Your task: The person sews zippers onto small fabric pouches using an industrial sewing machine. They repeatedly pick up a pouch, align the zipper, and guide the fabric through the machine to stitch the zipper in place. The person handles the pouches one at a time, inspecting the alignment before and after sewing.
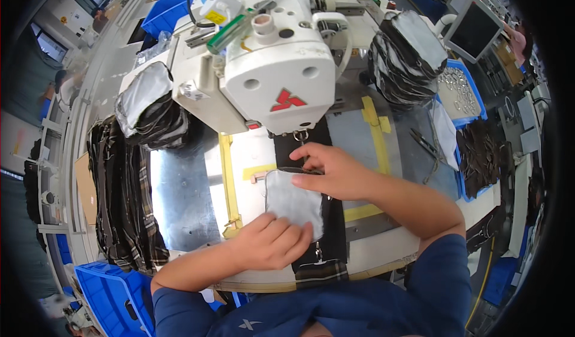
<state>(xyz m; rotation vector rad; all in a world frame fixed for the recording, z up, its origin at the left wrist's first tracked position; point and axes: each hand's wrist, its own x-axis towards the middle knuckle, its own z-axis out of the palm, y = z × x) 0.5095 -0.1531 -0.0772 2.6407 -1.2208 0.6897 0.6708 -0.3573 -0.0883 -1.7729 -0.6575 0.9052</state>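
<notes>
Sign: a red three-pointed emblem is showing on the white sewing machine (272, 67) head, far centre.
Sticker: a small yellow label (215, 17) is sitting on the machine's far left top.
Grey patch (293, 202): lying on the dark fabric strip (326, 229), whose long axis is running near to far under the needle.
Left hand (272, 241): fingers curled, pressing the patch's near edge.
Right hand (329, 169): flat, pinning its far right corner.
Hidden: the needle is hard to make out.

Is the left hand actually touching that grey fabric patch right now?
Touching. The head view shows the left hand with its fingertips pressed flat onto the lower edge of the grey fabric patch.
</notes>
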